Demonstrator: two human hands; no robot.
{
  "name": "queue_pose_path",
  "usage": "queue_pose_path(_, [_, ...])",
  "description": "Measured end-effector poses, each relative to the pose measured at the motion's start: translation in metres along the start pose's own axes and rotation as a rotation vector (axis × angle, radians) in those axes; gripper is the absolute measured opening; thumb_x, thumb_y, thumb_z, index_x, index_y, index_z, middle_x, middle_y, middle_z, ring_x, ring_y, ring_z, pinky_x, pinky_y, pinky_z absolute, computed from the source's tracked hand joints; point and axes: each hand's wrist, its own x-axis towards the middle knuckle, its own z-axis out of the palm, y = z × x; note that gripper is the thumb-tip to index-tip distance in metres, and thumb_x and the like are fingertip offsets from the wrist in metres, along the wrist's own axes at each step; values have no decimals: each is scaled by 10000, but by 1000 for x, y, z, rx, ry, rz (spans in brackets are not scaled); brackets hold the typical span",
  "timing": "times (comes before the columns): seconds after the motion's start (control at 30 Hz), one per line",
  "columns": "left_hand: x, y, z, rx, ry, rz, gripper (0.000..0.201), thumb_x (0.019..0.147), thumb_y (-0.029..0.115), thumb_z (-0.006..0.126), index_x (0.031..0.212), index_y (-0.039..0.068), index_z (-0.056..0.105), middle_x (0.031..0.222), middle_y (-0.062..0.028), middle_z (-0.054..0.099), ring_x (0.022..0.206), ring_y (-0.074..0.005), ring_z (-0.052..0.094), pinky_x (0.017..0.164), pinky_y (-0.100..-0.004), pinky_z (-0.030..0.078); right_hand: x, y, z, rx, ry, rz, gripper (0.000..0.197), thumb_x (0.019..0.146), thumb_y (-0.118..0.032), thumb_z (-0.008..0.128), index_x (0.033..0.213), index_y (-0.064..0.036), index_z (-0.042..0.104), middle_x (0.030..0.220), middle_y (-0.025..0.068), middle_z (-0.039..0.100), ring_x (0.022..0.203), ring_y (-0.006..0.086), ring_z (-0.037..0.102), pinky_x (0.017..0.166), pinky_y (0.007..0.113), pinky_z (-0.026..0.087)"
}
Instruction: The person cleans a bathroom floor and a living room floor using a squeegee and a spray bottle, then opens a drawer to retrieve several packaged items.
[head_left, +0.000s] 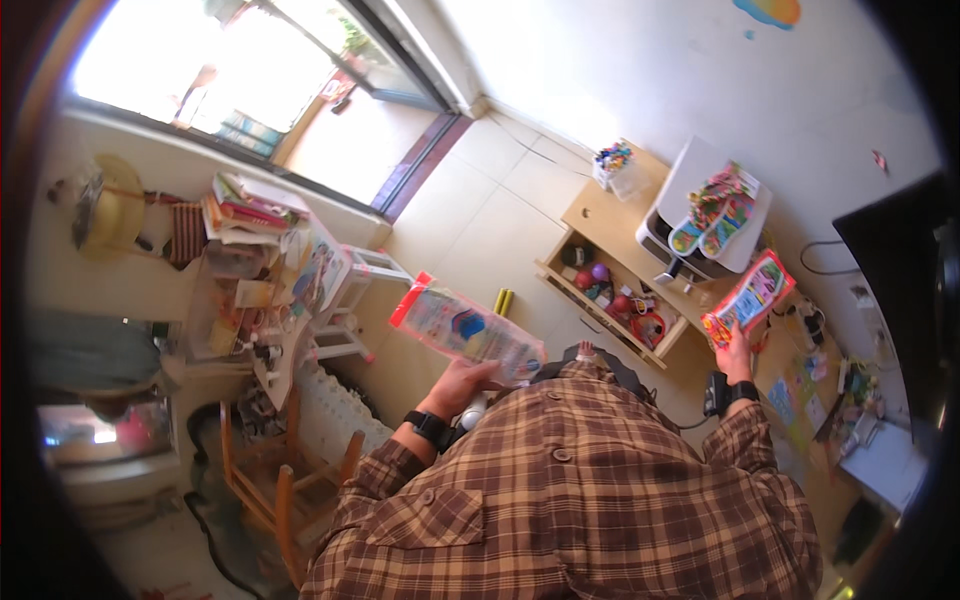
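In my left hand point(464, 388) is a long, flat, clear plastic bag point(430, 308) with a red end and a blue print; my fingers close on its near end. It stretches away from me over the floor and looks flat. Out to the right, my right hand point(735, 354) grips the lower end of a colourful packet point(750, 297) with red edges. What lies inside the packet I cannot make out. Between the two hands, farther off, a wooden drawer point(657, 352) is pulled out, with balls point(600, 272) and other small things in it.
A wooden cabinet point(575, 212) carries a pen holder point(612, 168) and a white machine point(690, 165) topped with colourful packets point(725, 215). Two yellow-green tubes point(503, 301) are on the floor. Leftward stand a white stool point(345, 335), a cluttered desk point(325, 255) and a wooden chair point(285, 500). A black screen point(905, 290) is at right.
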Motion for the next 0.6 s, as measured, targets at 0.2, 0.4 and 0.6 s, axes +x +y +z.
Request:
queue_pose_path(0.2, [-7, 0, 1, -36, 29, 42, 351, 793, 83, 531, 1102, -57, 444, 1030, -128, 546, 856, -206, 569, 698, -296, 493, -6, -20, 21, -96, 48, 14, 296, 868, -187, 465, 1152, -151, 391, 1090, 53, 500, 934, 218, 540, 741, 405, 467])
queue_pose_path(0.4, [0, -12, -9, 30, 188, 146, 324, 792, 100, 548, 1086, -2, 458, 963, -93, 571, 805, -192, 583, 624, -276, 499, -75, -40, 139, -681, -322, -392, 522, 837, -48, 453, 1307, -24, 229, 1193, 81, 434, 1029, 157, 469, 903, 286, 354])
queue_pose_path(0.6, [3, 3, 3, 590, 279, 550, 322, 742, 79, 538, 1049, -2, 483, 919, -90, 571, 766, -210, 584, 631, -306, 486, -141, -9, 246, -1093, -863, -240, 379, 815, -41, 458, 1192, -68, 460, 952, 68, 596, 801, 127, 562, 755, 261, 448])
